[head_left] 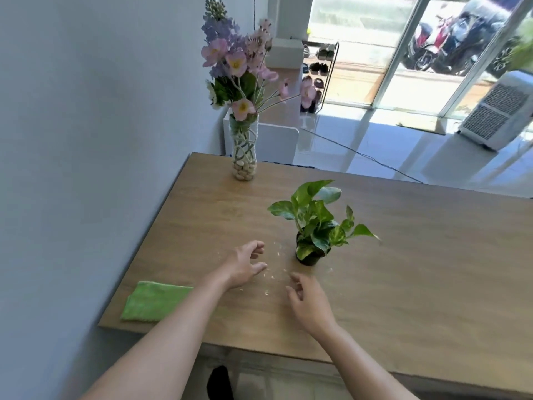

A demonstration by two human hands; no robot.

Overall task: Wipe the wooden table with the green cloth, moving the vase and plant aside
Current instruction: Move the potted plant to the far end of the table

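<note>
The wooden table (pixel 403 269) fills the middle of the view. A folded green cloth (pixel 153 301) lies at its near left corner, partly under my left forearm. A small green plant in a black pot (pixel 313 226) stands mid-table. A glass vase (pixel 243 148) with pebbles and pink and purple flowers stands at the far left corner. My left hand (pixel 245 264) hovers open above the table, left of the pot. My right hand (pixel 310 301) hovers open just in front of the pot. Neither hand touches anything. Pale crumbs (pixel 272 277) are scattered between the hands.
A grey wall runs along the table's left side. A white chair back (pixel 277 142) stands beyond the far edge. Past it lie a glossy tiled floor, a black cable, a shoe rack (pixel 317 73), a white air cooler (pixel 499 111) and glass doors.
</note>
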